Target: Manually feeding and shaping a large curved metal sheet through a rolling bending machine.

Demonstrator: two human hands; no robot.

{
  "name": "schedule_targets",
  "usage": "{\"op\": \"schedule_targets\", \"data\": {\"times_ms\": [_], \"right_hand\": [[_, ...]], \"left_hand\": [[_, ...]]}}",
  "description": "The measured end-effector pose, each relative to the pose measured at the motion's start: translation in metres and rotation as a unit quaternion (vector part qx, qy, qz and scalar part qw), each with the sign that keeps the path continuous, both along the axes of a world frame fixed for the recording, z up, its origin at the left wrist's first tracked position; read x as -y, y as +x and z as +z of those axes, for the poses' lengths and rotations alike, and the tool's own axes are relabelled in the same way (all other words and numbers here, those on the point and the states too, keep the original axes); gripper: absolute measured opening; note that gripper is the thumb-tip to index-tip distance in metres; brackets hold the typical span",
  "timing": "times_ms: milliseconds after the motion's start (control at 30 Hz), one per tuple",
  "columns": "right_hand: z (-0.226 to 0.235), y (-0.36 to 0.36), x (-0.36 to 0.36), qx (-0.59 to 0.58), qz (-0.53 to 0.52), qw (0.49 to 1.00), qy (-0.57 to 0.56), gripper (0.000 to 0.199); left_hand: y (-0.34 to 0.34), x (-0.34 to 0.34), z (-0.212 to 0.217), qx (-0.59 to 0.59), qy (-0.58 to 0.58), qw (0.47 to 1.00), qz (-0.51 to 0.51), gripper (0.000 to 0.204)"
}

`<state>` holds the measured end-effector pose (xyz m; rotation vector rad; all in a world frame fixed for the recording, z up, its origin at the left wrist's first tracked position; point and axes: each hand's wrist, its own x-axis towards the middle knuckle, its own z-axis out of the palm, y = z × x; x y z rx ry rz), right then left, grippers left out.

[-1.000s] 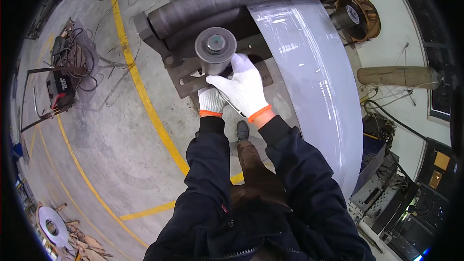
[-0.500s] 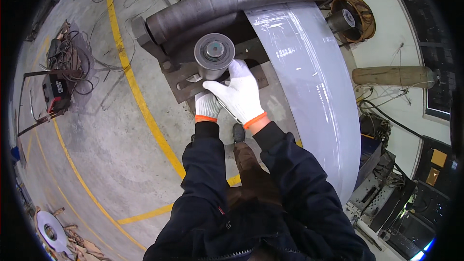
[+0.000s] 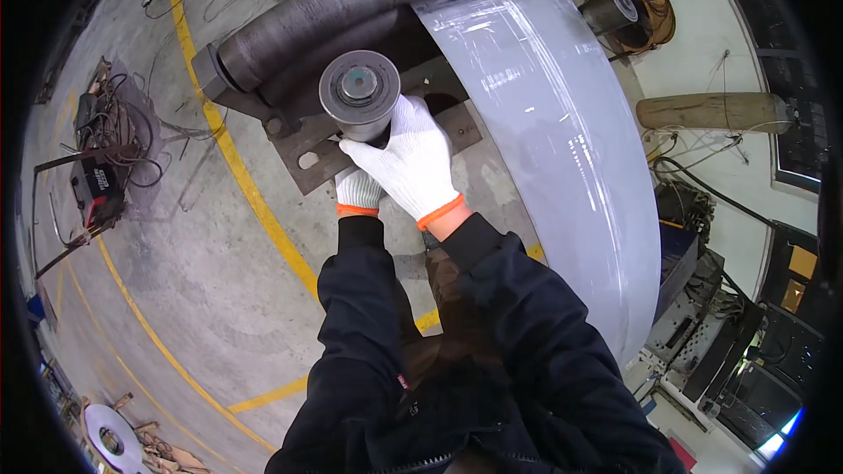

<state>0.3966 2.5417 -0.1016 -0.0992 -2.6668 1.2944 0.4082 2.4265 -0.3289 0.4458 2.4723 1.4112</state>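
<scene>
A steel roller (image 3: 335,101) with a round bearing end and a central shaft stands nearly upright before me, tilted slightly. My right hand (image 3: 406,162), in a white knit glove with an orange cuff, is wrapped around its right and near side. My left hand (image 3: 358,190), gloved alike, is lower down under the roller, partly covered by the right hand; its fingers are hidden. Behind the roller is a dark steel frame with a slotted plate (image 3: 303,174). Whether the roller's lower end touches this frame is hidden.
A long, thick roll (image 3: 351,2) with a hexagonal end spans the frame. A wide grey sheet (image 3: 562,158) runs from it along my right. Welding equipment (image 3: 98,177) with tangled cables lies at left. Another roller (image 3: 610,13) and a gas cylinder (image 3: 711,112) are at right.
The roller and both hands have risen slightly against the frame, and the roller looks larger. More of the plate's hole shows. The whole view has shifted a little.
</scene>
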Motion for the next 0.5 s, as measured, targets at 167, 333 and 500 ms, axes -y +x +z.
{"op": "schedule_targets", "data": {"times_ms": [167,333,500], "right_hand": [[0.010,-0.004,0.004,0.023,0.030,0.998,-0.042,0.057],[0.011,-0.002,0.000,0.000,0.022,0.999,-0.046,0.054],[0.009,-0.002,0.002,0.004,0.026,0.999,-0.030,0.058]], "left_hand": [[-0.001,0.015,-0.029,0.129,0.434,0.888,0.079,0.077],[-0.016,0.002,-0.023,0.339,0.725,0.585,0.132,0.068],[-0.016,0.016,-0.055,0.179,0.232,0.956,0.025,0.066]]}}
